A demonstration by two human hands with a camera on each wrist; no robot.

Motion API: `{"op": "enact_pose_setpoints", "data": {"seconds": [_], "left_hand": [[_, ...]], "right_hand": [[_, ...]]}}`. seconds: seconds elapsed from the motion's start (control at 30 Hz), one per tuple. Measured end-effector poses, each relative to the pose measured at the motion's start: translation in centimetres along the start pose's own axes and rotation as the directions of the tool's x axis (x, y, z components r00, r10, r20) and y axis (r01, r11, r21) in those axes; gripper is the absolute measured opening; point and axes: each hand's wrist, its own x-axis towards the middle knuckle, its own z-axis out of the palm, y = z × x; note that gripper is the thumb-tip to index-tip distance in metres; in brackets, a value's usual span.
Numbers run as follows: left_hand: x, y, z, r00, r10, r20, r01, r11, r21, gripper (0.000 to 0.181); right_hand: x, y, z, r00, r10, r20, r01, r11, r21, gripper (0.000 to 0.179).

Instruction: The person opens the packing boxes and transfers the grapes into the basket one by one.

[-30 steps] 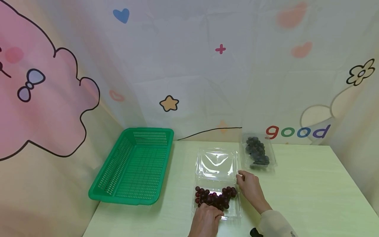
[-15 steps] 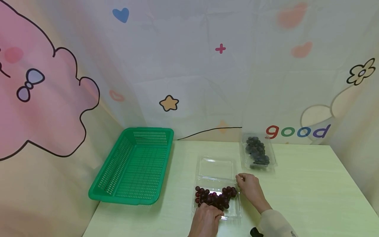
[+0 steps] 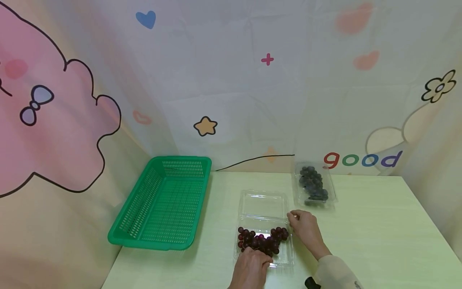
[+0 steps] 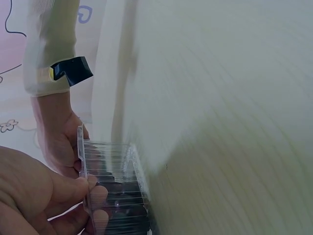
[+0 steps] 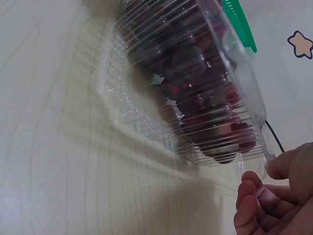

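Observation:
A hinged clear plastic clamshell box (image 3: 285, 257) lies on the table with its lid (image 3: 263, 204) folded back flat, away from me. Dark red grapes (image 3: 265, 243) on their stems fill part of the base. My left hand (image 3: 250, 268) pinches the near rim; in the left wrist view its thumb (image 4: 71, 188) is on the outside and fingertips show through the ribbed wall. At the far right corner, near the hinge, my right hand (image 3: 306, 229) holds the rim between thumb (image 5: 283, 164) and curled fingers. The grapes show through the box wall in the right wrist view.
A green plastic basket (image 3: 191, 241) with slotted walls stands on the left. Behind my right hand, near the back edge, is another clear box (image 3: 330, 192) with dark grapes (image 3: 313, 184). A printed curtain (image 3: 231, 80) hangs behind the table (image 3: 379, 233).
The box lid has dropped back from a raised tilt to lying flat during the first half second. Both hands stay at nearly the same spots on the box, and the grapes have not moved.

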Motion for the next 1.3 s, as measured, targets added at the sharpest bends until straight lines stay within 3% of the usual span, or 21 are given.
{"op": "enact_pose_setpoints", "data": {"seconds": [0.43, 0.83, 1.07, 1.3], "left_hand": [[0.3, 0.3, -0.5, 0.995, -0.082, 0.054, 0.086, 0.993, -0.077, 0.01], [0.4, 0.3, -0.6, 0.997, -0.068, 0.037, 0.071, 0.995, -0.076, 0.011], [0.4, 0.3, -0.6, 0.997, -0.065, 0.034, 0.067, 0.995, -0.071, 0.011], [0.5, 0.3, -0.6, 0.996, -0.076, 0.041, 0.078, 0.994, -0.071, 0.013]], "right_hand": [[-0.8, -0.7, -0.4, 1.0, 0.011, 0.015, -0.01, 1.0, -0.017, 0.034], [-2.6, -2.1, -1.2, 1.0, 0.002, 0.027, -0.001, 0.999, -0.047, 0.035], [-4.0, -3.0, -1.8, 0.997, 0.05, 0.051, -0.047, 0.997, -0.056, 0.037], [-5.2, -3.5, -2.1, 0.996, 0.053, 0.074, -0.046, 0.995, -0.088, 0.034]]}}
